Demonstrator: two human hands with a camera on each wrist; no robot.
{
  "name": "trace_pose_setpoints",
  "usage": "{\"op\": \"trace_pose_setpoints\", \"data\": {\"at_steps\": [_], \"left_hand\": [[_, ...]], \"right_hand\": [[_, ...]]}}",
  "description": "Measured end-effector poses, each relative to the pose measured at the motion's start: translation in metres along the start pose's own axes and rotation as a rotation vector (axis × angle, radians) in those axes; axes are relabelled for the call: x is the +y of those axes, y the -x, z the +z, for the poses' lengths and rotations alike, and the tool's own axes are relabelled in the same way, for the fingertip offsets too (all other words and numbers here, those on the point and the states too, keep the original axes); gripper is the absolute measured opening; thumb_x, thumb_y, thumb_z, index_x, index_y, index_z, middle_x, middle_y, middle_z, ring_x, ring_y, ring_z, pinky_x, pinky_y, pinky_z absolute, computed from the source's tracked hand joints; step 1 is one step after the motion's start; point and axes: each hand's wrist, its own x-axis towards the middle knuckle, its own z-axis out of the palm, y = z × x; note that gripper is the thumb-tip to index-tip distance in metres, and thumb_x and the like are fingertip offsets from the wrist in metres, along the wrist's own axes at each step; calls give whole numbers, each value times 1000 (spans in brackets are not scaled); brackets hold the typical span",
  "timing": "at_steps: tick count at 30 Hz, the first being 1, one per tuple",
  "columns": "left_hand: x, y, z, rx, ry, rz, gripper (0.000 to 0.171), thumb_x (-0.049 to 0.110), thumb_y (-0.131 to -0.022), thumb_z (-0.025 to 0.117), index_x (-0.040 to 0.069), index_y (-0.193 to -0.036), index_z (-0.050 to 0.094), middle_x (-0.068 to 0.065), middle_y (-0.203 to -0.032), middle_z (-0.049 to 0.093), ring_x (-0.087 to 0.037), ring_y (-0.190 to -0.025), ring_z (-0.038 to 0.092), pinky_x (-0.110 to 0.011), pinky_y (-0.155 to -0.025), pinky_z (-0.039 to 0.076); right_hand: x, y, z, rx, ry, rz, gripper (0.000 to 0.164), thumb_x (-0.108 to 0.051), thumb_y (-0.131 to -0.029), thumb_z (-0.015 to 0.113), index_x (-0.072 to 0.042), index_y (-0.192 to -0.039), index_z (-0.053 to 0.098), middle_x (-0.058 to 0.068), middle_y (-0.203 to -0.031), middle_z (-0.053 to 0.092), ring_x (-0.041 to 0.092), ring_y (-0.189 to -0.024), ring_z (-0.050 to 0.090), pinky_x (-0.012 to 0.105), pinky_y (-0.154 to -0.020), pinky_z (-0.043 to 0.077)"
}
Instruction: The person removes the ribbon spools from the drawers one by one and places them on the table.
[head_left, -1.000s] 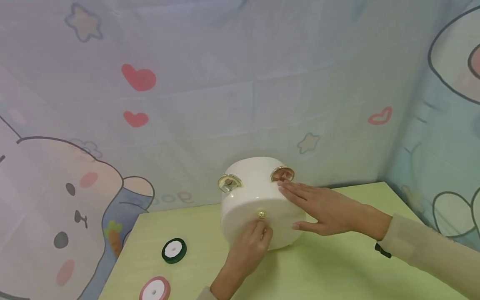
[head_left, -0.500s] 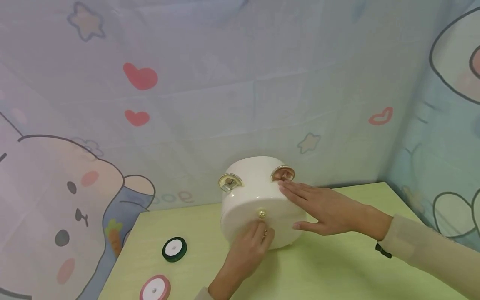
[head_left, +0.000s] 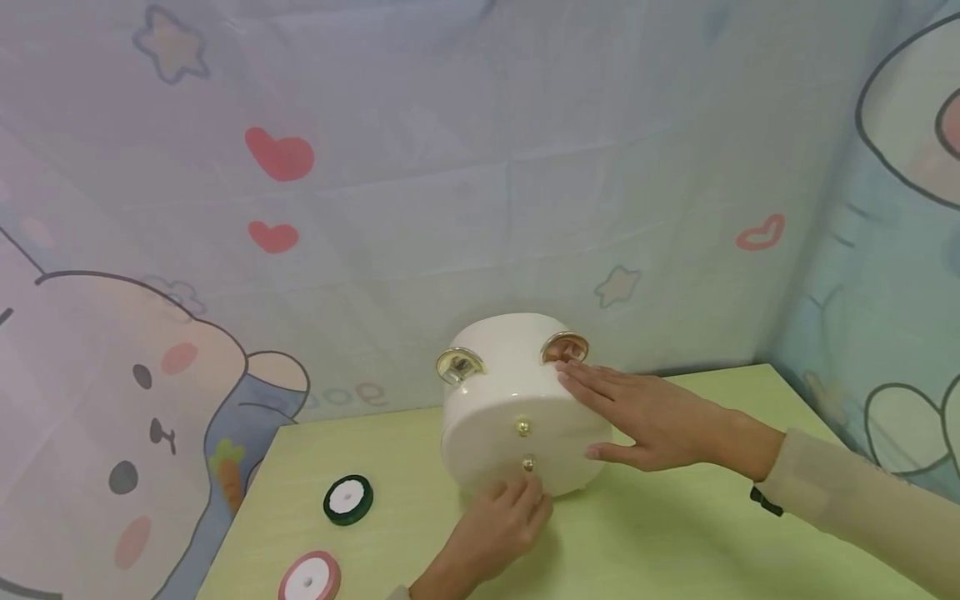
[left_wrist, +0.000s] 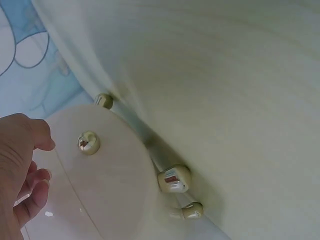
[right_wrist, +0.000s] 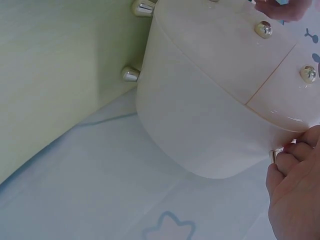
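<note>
A white, round-sided box (head_left: 510, 367) with two gold knobs stands on the table. In the right wrist view, a thin seam crosses its front between the upper knob (right_wrist: 308, 74) and the lower knob (right_wrist: 263, 30). My left hand (head_left: 497, 527) is just below the lower knob in the head view, its fingers loosely bent and holding nothing. The left wrist view shows that knob (left_wrist: 89, 143) apart from the thumb. My right hand (head_left: 656, 418) rests along the box's right side, fingers straight, fingertips at the right gold ear-like piece (head_left: 565, 347).
To the left lie a dark green ribbon spool (head_left: 348, 500) and a pink ribbon spool (head_left: 310, 577). A second gold ear-like piece (head_left: 459, 365) tops the box's left side. Gold feet (left_wrist: 175, 179) support it. A printed cloth (head_left: 420, 208) hangs behind the green table (head_left: 397, 442).
My left hand has moved down and away from the lower knob, which now shows uncovered above the fingers. The right hand and the box have stayed in place.
</note>
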Motion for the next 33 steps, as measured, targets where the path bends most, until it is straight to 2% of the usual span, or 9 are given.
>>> {"op": "trace_pose_setpoints", "data": {"at_steps": [4,11,19,22,23,26,29,33], "left_hand": [[5,5,5,-14,-11,35,29,14,-104,42,20,-109,70,5,-106,68,-9,-94,65,-21,-69,51],[12,7,11,-20,-24,54,33,12,-103,40,16,-108,72,3,-106,69,-9,-94,66,-19,-46,44],[14,4,18,-45,-75,30,56,1,-106,20,17,-107,73,4,-102,69,-8,-88,66,-19,-42,37],[14,4,21,-46,-85,24,55,2,-106,20,18,-106,73,4,-104,69,-9,-92,66,-18,-42,36],[14,4,22,-48,-87,24,50,3,-106,26,19,-107,73,4,-105,68,-10,-94,66,-18,-42,36],[14,4,24,-56,-79,31,31,10,-101,44,19,-108,74,3,-108,68,-11,-96,67,-17,-46,43],[13,3,27,-53,-69,44,25,17,-97,52,18,-107,74,2,-107,67,-11,-96,67,-17,-60,53],[15,1,32,-23,-71,51,40,6,-103,37,16,-103,76,1,-104,68,-13,-99,67,-21,-82,57]], "right_hand": [[0,-1,0,16,7,-10,89,-56,-103,57,-4,-166,23,14,-174,29,29,-156,40,43,-117,48],[-1,-1,-1,14,15,-13,88,-56,-103,57,-4,-166,24,14,-173,29,30,-156,41,44,-117,48],[0,-1,-1,15,22,-13,88,-56,-103,57,-3,-166,24,14,-173,29,29,-156,41,44,-118,48],[0,0,-1,8,23,-8,88,-56,-104,57,-4,-166,23,14,-174,28,29,-156,40,43,-118,47],[0,0,-1,5,21,-6,89,-56,-104,57,-4,-166,23,14,-174,28,29,-157,40,43,-118,47],[-1,0,-1,-3,15,0,89,-56,-104,57,-4,-167,22,13,-174,27,29,-157,39,43,-118,47],[-1,0,-1,-4,15,1,88,-56,-104,57,-5,-167,23,13,-174,27,29,-157,38,43,-119,46],[-1,0,0,-2,15,2,88,-56,-103,57,-5,-167,22,12,-174,27,28,-158,38,43,-119,46]]}}
